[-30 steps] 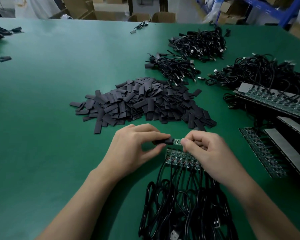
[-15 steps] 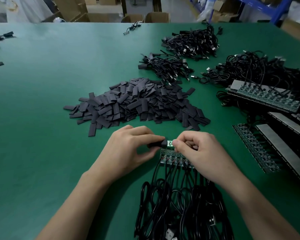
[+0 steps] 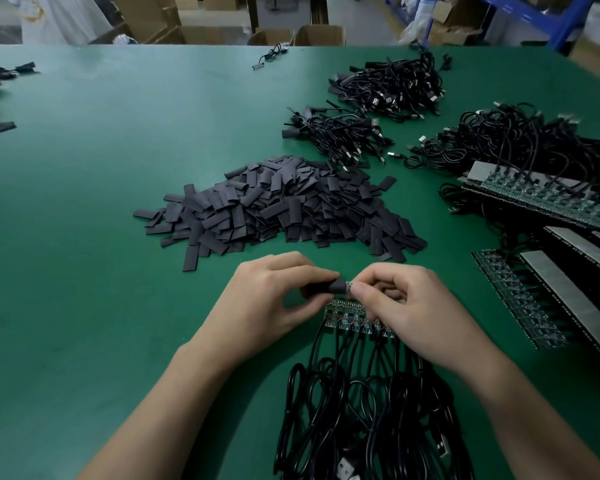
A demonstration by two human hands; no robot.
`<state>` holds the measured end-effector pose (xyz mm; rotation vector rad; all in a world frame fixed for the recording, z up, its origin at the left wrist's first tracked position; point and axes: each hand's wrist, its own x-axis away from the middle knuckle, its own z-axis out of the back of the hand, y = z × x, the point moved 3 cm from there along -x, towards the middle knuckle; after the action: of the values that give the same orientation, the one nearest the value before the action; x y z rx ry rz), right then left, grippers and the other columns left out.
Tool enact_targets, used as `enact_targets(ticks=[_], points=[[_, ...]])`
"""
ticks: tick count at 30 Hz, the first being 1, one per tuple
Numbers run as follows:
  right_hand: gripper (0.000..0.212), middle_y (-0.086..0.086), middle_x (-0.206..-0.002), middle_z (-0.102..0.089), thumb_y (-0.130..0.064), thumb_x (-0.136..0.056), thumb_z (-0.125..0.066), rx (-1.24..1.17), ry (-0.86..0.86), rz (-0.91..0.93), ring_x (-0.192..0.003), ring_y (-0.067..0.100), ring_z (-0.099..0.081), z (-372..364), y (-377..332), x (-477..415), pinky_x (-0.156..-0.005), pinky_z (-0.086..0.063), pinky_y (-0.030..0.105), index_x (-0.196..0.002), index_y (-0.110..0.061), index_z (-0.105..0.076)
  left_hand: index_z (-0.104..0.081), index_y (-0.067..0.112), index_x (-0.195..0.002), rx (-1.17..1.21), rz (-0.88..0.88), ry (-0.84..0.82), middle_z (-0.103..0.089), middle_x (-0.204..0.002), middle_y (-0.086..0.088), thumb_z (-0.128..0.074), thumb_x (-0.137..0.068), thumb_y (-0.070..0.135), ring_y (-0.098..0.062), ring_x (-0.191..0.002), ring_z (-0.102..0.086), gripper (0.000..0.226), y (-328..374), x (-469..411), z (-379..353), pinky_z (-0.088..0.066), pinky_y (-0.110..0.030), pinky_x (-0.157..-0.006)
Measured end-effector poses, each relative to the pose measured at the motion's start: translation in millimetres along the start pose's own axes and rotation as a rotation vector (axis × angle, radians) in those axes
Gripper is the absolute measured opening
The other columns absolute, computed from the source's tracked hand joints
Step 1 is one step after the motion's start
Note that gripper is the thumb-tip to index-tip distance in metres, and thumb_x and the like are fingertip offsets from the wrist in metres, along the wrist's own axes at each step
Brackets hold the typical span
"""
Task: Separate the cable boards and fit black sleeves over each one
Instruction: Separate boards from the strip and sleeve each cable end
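Above the panel of joined cable boards, the left hand pinches a black sleeve; the right hand pinches a small board, seemingly part-sleeved and mostly hidden.

An assembly workshop or factory floor: a wide green surface carries a heap of black sleeves, bundled cables and strips of circuit boards in bulk, with cardboard boxes and blue storage racks standing beyond its far edge.
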<state>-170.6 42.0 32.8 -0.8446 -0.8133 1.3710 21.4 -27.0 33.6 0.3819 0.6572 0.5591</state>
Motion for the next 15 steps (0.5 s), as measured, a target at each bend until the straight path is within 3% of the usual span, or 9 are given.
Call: enact_targets(ticks=[6,11,15], points=[[0.017,-0.005,-0.067,-0.067,-0.032,-0.098,-0.064,-0.042,-0.047,-0.012,-0.062,0.011,-0.06,0.2,2.6,-0.7,-0.065,-0.055,0.043,-0.084,-0.031,-0.074,-0.079,0.015,-0.112,0.045,-0.016,0.017,-0.074,-0.098,0.005,-0.079,-0.089,0.02,-0.009,-0.087,-0.07,0.023,2.8,-0.5,-0.4,-0.059,-0.031,-0.079],[0.017,-0.005,-0.067,-0.068,-0.029,-0.1,-0.065,-0.067,-0.061,-0.028,-0.059,0.008,-0.059,-1.6,7.0,-2.0,-0.062,-0.053,0.032,-0.086,-0.033,-0.075,-0.079,0.015,-0.112,0.021,-0.064,0.037,-0.073,-0.1,0.005,-0.08,-0.09,0.019,-0.01,-0.087,-0.07,0.023,3.4,-0.6,-2.2,-0.06,-0.033,-0.078],[0.017,-0.002,-0.069,-0.07,-0.023,-0.101,-0.065,-0.209,-0.083,-0.029,-0.057,0.008,-0.058,-1.7,4.7,-3.7,-0.06,-0.049,0.02,-0.09,-0.03,-0.077,-0.076,0.015,-0.118,0.114,0.042,0.184,-0.073,-0.104,0.005,-0.08,-0.086,0.022,-0.007,-0.094,-0.068,0.033,-0.6,-0.8,-0.5,-0.057,-0.029,-0.084]])
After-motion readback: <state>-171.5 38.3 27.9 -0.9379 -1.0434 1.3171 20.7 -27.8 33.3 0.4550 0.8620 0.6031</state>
